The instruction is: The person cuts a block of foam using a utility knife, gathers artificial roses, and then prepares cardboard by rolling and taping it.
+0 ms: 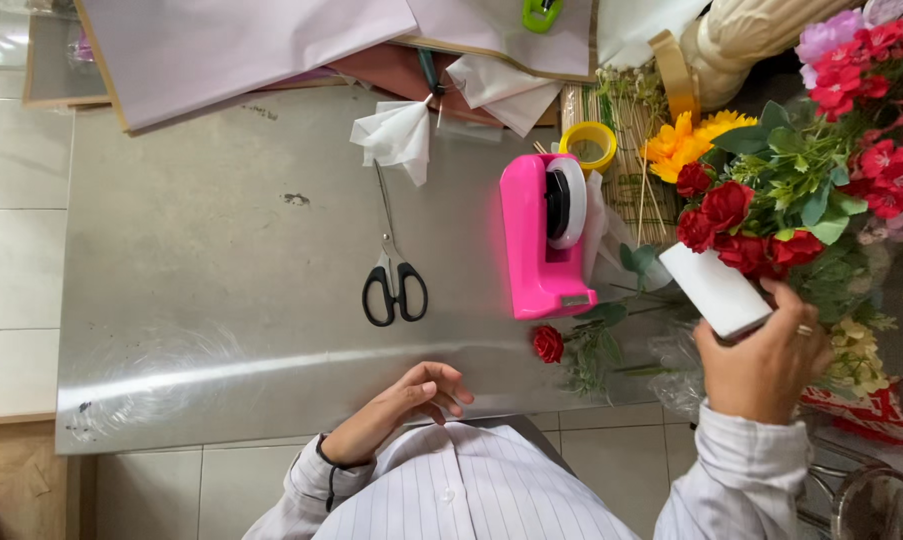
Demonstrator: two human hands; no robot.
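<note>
My right hand [763, 362] grips a white rectangular block [716, 290] at the right, just under a bunch of red flowers [731, 225] with green leaves. My left hand [411, 398] rests at the near edge of the metal table [221, 270], fingers loosely curled, holding nothing. A single red rose [547, 343] with leafy stem lies on the table between my hands. A pink tape dispenser [541, 238] stands just beyond the rose.
Black-handled scissors [393, 280] lie mid-table. A yellow tape roll [588, 144], a white tissue twist [399, 135], pale wrapping sheets [231, 50] and a green stapler [541, 13] sit at the far side. Yellow [681, 143] and pink-red flowers [871, 80] crowd the right.
</note>
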